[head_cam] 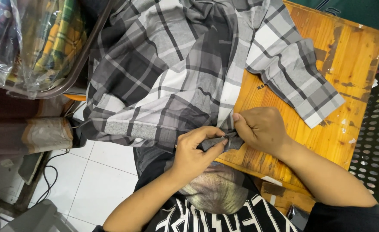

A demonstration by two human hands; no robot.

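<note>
A grey, black and white plaid shirt lies spread over a worn wooden table, one sleeve reaching to the right. My left hand pinches the shirt's lower front edge at the table's near rim. My right hand grips the same strip of cloth from the other side, fingertips almost touching the left ones. A small dark part of the hem shows between the two hands. Whether a button or tool is held there is hidden by the fingers.
A tray-like bin at upper left holds plastic-wrapped plaid garments. Below it are folded fabric, cables on a white tiled floor, and a perforated black panel at right.
</note>
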